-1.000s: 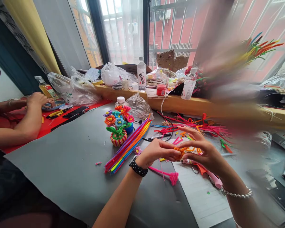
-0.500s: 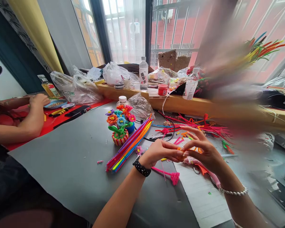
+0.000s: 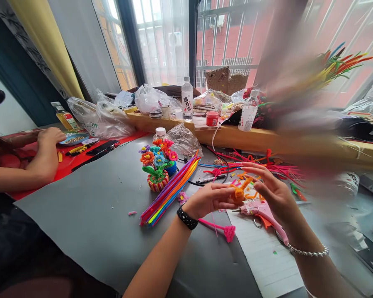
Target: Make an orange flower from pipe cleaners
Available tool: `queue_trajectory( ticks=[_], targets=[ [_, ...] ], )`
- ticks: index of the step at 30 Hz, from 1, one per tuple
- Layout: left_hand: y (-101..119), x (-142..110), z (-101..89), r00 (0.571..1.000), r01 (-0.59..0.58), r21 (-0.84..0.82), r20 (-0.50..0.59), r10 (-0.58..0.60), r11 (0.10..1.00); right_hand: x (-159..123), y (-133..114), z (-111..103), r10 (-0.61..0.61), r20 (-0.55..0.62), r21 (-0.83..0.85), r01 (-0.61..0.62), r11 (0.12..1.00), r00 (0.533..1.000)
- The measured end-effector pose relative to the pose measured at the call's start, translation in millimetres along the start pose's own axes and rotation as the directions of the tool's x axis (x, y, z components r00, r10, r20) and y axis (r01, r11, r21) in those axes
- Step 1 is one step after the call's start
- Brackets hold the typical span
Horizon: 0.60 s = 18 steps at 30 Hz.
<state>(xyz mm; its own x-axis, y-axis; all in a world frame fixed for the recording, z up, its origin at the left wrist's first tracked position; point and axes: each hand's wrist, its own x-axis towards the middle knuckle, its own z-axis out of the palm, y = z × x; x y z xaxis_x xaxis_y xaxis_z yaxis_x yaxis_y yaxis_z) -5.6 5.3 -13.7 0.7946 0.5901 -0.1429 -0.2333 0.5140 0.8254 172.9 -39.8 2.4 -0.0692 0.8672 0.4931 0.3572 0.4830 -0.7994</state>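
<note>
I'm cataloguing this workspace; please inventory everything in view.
Fuzzy craft piece: 1, orange, left grip
Potted fuzzy flowers: 2, multicoloured, centre
Fuzzy stem bundle: 1, multicoloured, beside flowers
Loose fuzzy stems: many, mostly pink, beyond right grip
Stemmed fuzzy flower: 1, pink, front centre
Lined sheet: 1, white, front right
Plastic glue gun: 1, pink, on sheet
Labelled bottles: 2, clear, wooden ledge
Round jar: 1, red, ledge
Plastic bags: several, translucent, around ledge
Round bowl: 1, blue, left
Co-worker's arms: 2, bare, left
Left grip: 1, bare, on craft piece
Right grip: 1, bare, open
</note>
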Motion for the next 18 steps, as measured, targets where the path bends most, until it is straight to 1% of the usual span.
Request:
queue_trajectory(
  ticks=[2, 4, 6, 8, 11, 14, 18],
  targets=[
    [-3, 3, -1.4, 0.997, 0.025, -0.110, 0.079, -0.017, 0.994, -1, 1, -2, 0.070, 0.040, 0.125, -0.075, 0.989, 0.997],
    [-6, 5, -1.8, 0.989, 0.052, -0.182, 0.142, -0.027, 0.982, -1, 2, -2, 0.131, 0.123, 0.189, -0.153, 0.970, 0.984],
    [-9, 7, -1.7, 0.980, 0.101, -0.210, 0.187, -0.062, 0.972, -1, 0, 0, 0.189, 0.168, 0.190, -0.220, 0.957, 0.967],
    [-11, 9, -1.1, 0.973, 0.148, -0.224, 0.205, -0.102, 0.963, -1, -3, 3, 0.240, 0.180, 0.169, -0.270, 0.948, 0.954],
    [-13, 10, 0.0, 0.976, 0.156, -0.263, 0.192, -0.107, 0.952, 0, -7, 8, 0.287, 0.164, 0.168, -0.314, 0.934, 0.944],
    [-12, 10, 1.4, 0.978, 0.150, -0.278, 0.181, -0.102, 0.949, 1, -7, 11, 0.301, 0.104, 0.174, -0.316, 0.933, 0.948],
    [-8, 9, 4.5, 0.988, 0.112, -0.228, 0.133, -0.083, 0.967, 2, -4, 13, 0.314, 0.025, 0.196, -0.313, 0.929, 0.949]
  ],
)
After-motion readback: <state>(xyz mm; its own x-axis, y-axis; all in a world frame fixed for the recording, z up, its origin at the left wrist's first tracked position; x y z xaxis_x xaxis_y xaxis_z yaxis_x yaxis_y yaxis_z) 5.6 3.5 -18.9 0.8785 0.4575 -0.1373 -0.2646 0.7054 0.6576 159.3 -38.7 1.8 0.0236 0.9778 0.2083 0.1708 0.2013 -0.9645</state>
